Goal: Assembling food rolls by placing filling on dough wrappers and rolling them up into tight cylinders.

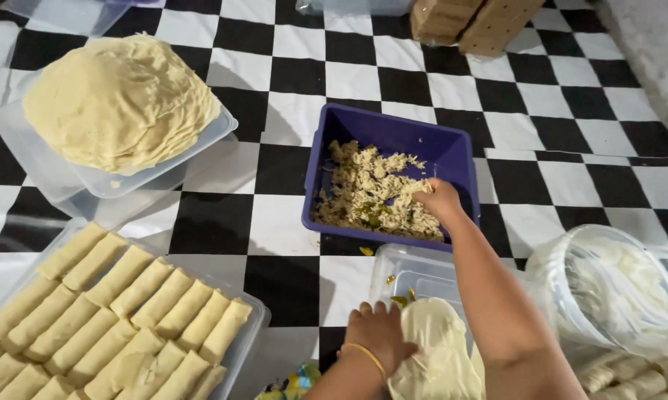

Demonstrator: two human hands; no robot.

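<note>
A black-and-white checkered floor covering (297, 74) fills the frame from edge to edge. At lower left, a clear tray (254, 320) holds rows of pale rolled wrappers (119, 318), packed side by side. At upper left, a tall stack of thin round wrappers (119, 100) rests on a clear lid or shallow container (52, 178). At centre, a blue rectangular tub (393, 133) holds shredded pale filling (367, 192) flecked with green. The person's right hand (439, 201) reaches into the tub from the lower right, fingers curled down into the filling near the tub's right wall, pinching a portion of it; how much is gripped cannot be told. At lower right, a round clear plastic container (608, 289) lined with a plastic bag stands beside the right forearm, with a few more finished rolls (638, 378) just below it at the frame's edge. At bottom centre, a clear lid (404, 270) bears a single limp wrapper sheet (438, 348). The left hand (377, 333), a thin gold bangle (363, 355) at the wrist, lies flat and knuckles up on the sheet's left edge, pressing it down rather than closing around it. At top centre, two brown stacked blocks (475, 18) sit beside the edge of another clear box (349, 6).
</note>
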